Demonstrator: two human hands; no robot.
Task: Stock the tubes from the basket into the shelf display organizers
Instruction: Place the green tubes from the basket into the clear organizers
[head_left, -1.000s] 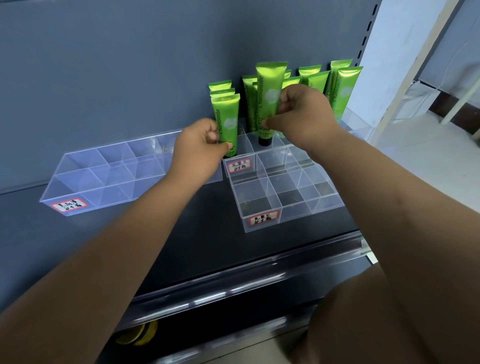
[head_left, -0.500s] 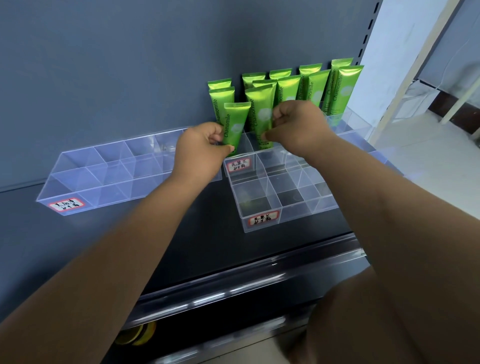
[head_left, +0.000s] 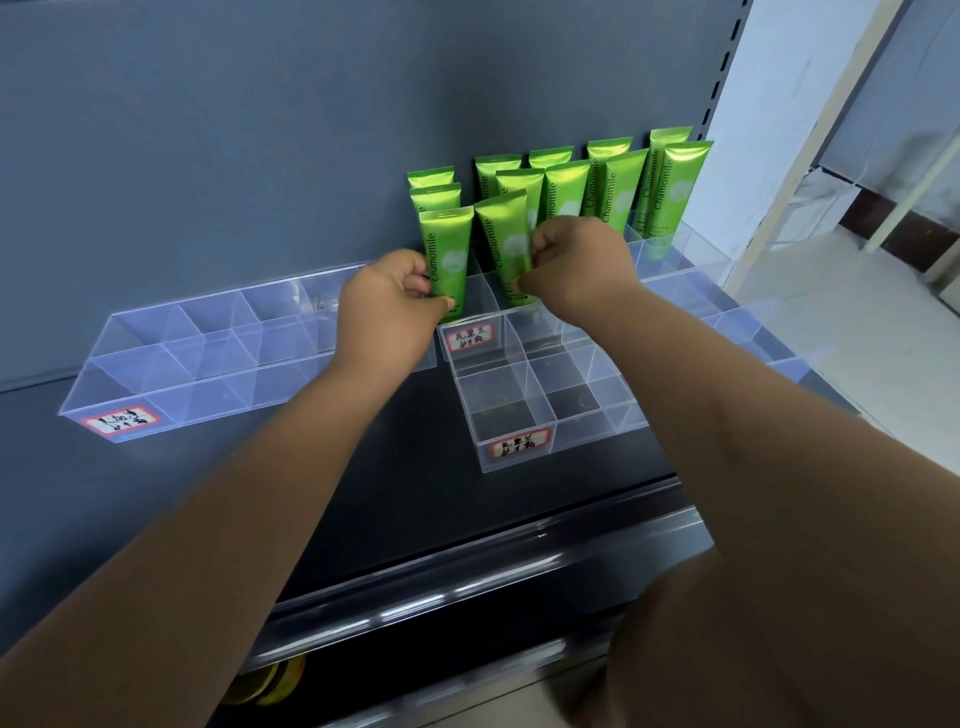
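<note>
Several green "Chamomile" tubes stand upright in the clear middle organizer (head_left: 519, 358) against the shelf's back wall. My left hand (head_left: 387, 306) pinches the lower part of one green tube (head_left: 448, 254) standing in the front-left compartment. My right hand (head_left: 576, 265) grips the neighbouring green tube (head_left: 504, 234), which leans slightly and sits low in the compartment beside it. More tubes (head_left: 613, 187) fill the back rows. The basket is out of view.
A long clear organizer (head_left: 171, 364) with a red-edged label lies to the left. A smaller clear organizer (head_left: 550, 410) sits in front, and another clear one (head_left: 737, 322) to the right. The shelf's front rail (head_left: 467, 587) runs below; a white post (head_left: 810, 135) stands at right.
My right hand brought its tube down from above the row into a front compartment. My left hand's tube settled lower and more upright.
</note>
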